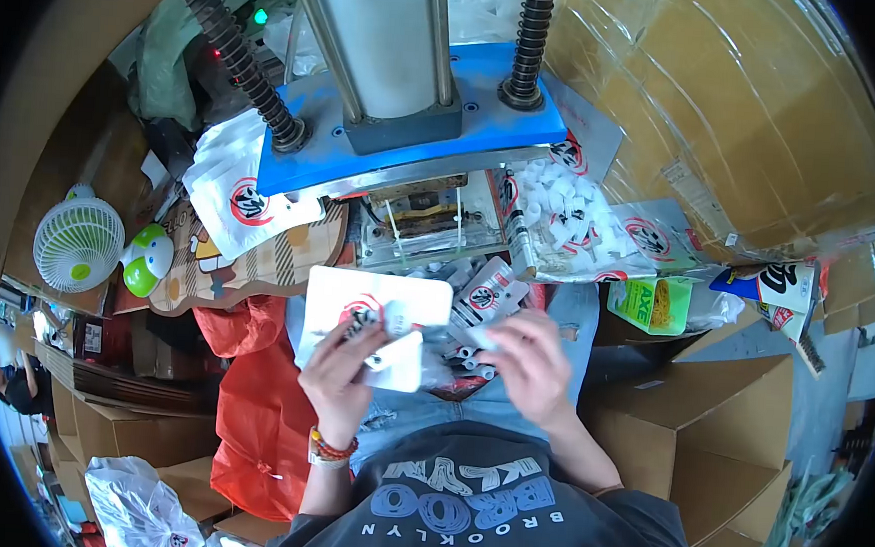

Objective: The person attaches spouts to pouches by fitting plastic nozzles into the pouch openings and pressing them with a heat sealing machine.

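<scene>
My left hand (pixel 340 368) is closed on white printed cards (pixel 406 297), which fan out above and beside its fingers. To the right, my right hand (pixel 532 365) pinches a small whitish piece (pixel 482 338) that is blurred. Between and behind my hands, a pile of small grey and white tubes (pixel 467 361) lies on my lap, with a grey printed packet (pixel 486 295) on top. Ahead of them stands a press with a blue plate (pixel 407 121) over a clear fixture (pixel 430 228).
Small white plastic parts (pixel 567 206) fill a tray right of the press. White printed bags (pixel 247 187) lie on the left board. A fan (pixel 79 245), a red bag (pixel 259 433), a green container (pixel 651 305) and open cartons (pixel 690 409) surround me. Another person (pixel 25 381) is at far left.
</scene>
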Demonstrator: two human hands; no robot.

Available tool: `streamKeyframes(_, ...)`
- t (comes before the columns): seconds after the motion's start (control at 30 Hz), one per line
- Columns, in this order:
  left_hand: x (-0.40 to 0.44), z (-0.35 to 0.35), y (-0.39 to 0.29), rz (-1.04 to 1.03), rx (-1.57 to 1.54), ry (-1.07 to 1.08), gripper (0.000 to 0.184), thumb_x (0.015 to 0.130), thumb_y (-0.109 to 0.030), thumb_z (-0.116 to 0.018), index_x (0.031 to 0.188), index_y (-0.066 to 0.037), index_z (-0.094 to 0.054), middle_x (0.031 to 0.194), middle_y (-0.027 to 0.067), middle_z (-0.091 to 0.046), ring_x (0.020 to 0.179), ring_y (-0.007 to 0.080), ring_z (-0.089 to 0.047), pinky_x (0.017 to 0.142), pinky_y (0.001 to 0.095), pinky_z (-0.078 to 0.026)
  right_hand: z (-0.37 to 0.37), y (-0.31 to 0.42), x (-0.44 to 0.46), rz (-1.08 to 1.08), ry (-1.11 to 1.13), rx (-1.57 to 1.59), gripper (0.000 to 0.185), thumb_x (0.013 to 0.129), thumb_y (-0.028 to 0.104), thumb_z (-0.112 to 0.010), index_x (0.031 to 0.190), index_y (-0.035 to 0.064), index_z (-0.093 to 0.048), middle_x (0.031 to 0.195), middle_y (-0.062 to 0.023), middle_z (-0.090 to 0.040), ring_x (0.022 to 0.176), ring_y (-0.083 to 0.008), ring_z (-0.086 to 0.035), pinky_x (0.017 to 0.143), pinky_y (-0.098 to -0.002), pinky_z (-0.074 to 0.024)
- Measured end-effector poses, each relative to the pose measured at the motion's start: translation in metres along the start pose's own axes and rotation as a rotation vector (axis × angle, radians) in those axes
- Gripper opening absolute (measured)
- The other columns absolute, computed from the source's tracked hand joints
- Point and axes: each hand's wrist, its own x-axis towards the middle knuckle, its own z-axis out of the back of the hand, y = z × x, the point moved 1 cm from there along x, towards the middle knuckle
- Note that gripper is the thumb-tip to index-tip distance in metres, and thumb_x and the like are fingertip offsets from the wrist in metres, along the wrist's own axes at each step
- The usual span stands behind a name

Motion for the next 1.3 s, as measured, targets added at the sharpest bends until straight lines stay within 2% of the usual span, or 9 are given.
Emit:
streamKeyframes(0.2, 0.014, 0.013, -0.015, -0.167, -0.135, 0.180, 0.037, 0.067, 0.005, -0.065, 0.100, -0.008, -0.075, 0.104, 0.0058, -0.073, 0.096, 0.0254, -0.070, 0.082, 0.0339, -0.057, 0.011, 0.012, 0.038, 0.206, 0.287, 0.283, 0.035, 0.066, 0.014, -0.083, 0.098, 0.0034, -0.072, 0.095, -0.0079, -0.068, 0.089, -0.0254, -0.065, 0.085, -0.0417, -0.0513)
streamKeyframes(0.5, -0.006, -0.064, 0.026, 0.679, -0.846, 0.593, 0.015, 0.094, -0.012, -0.066, 0.099, -0.001, -0.075, 0.088, 0.0024, -0.073, 0.078, 0.0053, -0.063, 0.069, 0.0225, -0.050, -0.013, -0.035, 0.032, -0.366, 0.233, 0.157, 0.055, 0.081, 0.016, -0.077, 0.129, 0.0005, -0.055, 0.122, -0.0138, -0.061, 0.113, -0.0255, -0.058, 0.098, -0.0365, -0.0433)
streamKeyframes(0.7, 0.053, -0.075, 0.030, 0.982, -1.313, 0.310, 0.028, 0.094, -0.012, -0.064, 0.116, 0.006, -0.064, 0.108, 0.0091, -0.070, 0.094, 0.0133, -0.066, 0.082, 0.0291, -0.053, 0.043, -0.042, 0.053, -0.381, -0.066, 0.144, 0.034, 0.087, 0.006, -0.068, 0.120, -0.0003, -0.060, 0.117, -0.0140, -0.063, 0.108, -0.0262, -0.060, 0.095, -0.0344, -0.0440)
streamKeyframes(0.93, 0.077, -0.086, 0.042, 0.911, -1.342, 0.300, 0.029, 0.093, -0.016, -0.065, 0.114, 0.004, -0.062, 0.110, 0.0127, -0.069, 0.094, 0.0178, -0.069, 0.082, 0.0305, -0.056, 0.022, -0.106, 0.048, -0.351, 0.356, -0.620, 0.029, 0.099, 0.023, -0.050, 0.110, -0.0001, -0.063, 0.111, -0.0165, -0.061, 0.101, -0.0366, -0.057, 0.095, -0.0414, -0.0416)
streamKeyframes(1.1, 0.097, -0.034, 0.071, 0.739, -0.610, 0.702, 0.036, 0.095, -0.027, -0.064, 0.114, 0.003, -0.065, 0.102, 0.0072, -0.069, 0.088, 0.0123, -0.064, 0.078, 0.0294, -0.052, 0.040, -0.089, 0.036, -0.463, 0.460, -0.252, 0.026, 0.098, 0.018, -0.052, 0.116, -0.0003, -0.058, 0.109, -0.0159, -0.061, 0.103, -0.0370, -0.057, 0.091, -0.0403, -0.0439)
streamKeyframes(1.17, 0.103, -0.024, 0.150, 0.021, -0.113, -0.012, 0.030, 0.091, -0.026, -0.068, 0.108, -0.002, -0.068, 0.078, 0.0080, -0.070, 0.062, 0.0175, -0.063, 0.061, 0.0320, -0.052, 0.049, -0.091, 0.036, -0.400, 0.468, -0.192, 0.025, 0.097, 0.013, -0.055, 0.119, 0.0009, -0.056, 0.111, -0.0138, -0.062, 0.104, -0.0300, -0.060, 0.090, -0.0351, -0.0451)
streamKeyframes(1.2, 0.130, 0.001, 0.135, 0.556, 0.081, -0.043, 0.039, 0.092, -0.029, -0.066, 0.122, -0.004, -0.063, 0.101, 0.0160, -0.070, 0.092, 0.0294, -0.066, 0.082, 0.0420, -0.052, 0.052, -0.092, 0.037, -0.541, 0.431, 0.001, 0.026, 0.096, 0.011, -0.057, 0.119, 0.0014, -0.056, 0.112, -0.0114, -0.062, 0.105, -0.0246, -0.060, 0.090, -0.0325, -0.0450)
streamKeyframes(1.27, 0.163, 0.011, 0.171, 0.060, 0.773, -0.464, 0.054, 0.094, -0.035, -0.057, 0.141, -0.010, -0.048, 0.139, 0.0194, -0.051, 0.134, 0.0373, -0.042, 0.104, 0.0578, -0.034, 0.056, -0.096, 0.032, -0.682, 0.393, 0.192, 0.026, 0.094, 0.009, -0.058, 0.120, 0.0019, -0.057, 0.113, -0.0090, -0.063, 0.105, -0.0192, -0.060, 0.090, -0.0299, -0.0449)
streamKeyframes(1.3, 0.167, 0.006, 0.219, 0.084, 0.743, -0.221, 0.062, 0.093, -0.039, -0.054, 0.147, -0.011, -0.039, 0.149, 0.0172, -0.037, 0.141, 0.0379, -0.026, 0.108, 0.0617, -0.023, 0.056, -0.102, 0.028, -0.672, 0.357, 0.206, 0.027, 0.094, 0.007, -0.058, 0.120, 0.0020, -0.057, 0.112, -0.0066, -0.063, 0.105, -0.0155, -0.058, 0.091, -0.0282, -0.0440)
